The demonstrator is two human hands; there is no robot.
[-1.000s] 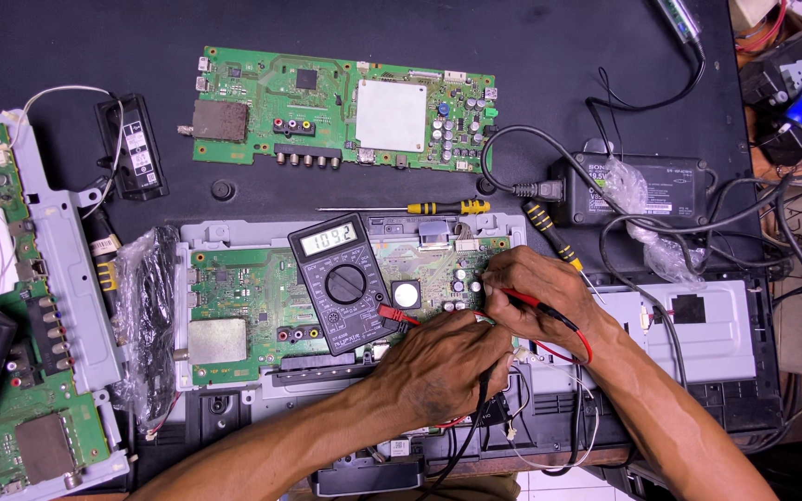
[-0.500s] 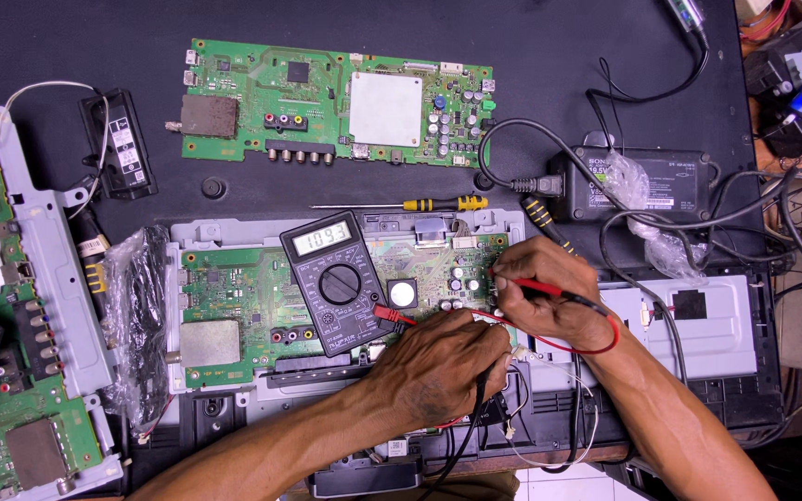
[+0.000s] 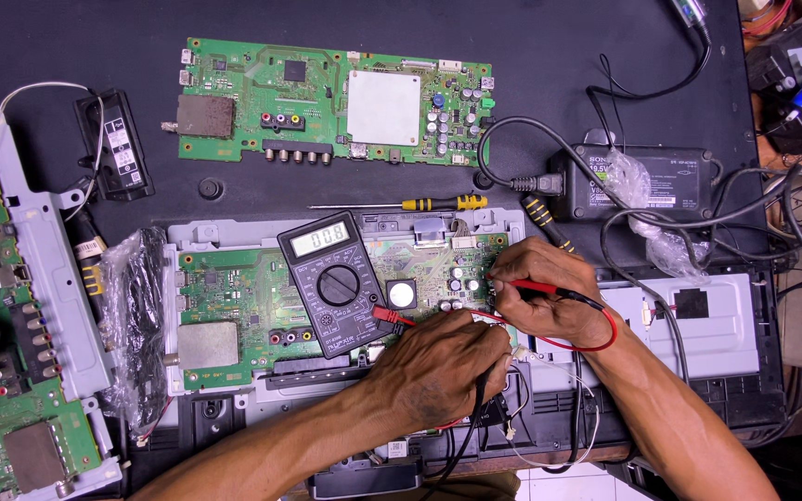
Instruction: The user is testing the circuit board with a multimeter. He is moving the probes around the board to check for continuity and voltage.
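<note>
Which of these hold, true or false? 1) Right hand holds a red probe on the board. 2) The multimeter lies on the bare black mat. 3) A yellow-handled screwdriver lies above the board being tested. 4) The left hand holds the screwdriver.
1) True: the right hand pinches the red probe on the lower circuit board.
2) False: the multimeter rests on that board.
3) True: the screwdriver lies just above it on the black mat.
4) False: the left hand rests on the board beside the multimeter, black lead under it.

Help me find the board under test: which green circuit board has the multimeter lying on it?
The lower middle board in the grey frame, beneath both hands; the multimeter lies across it. The upper board lies bare on the black mat.
</note>
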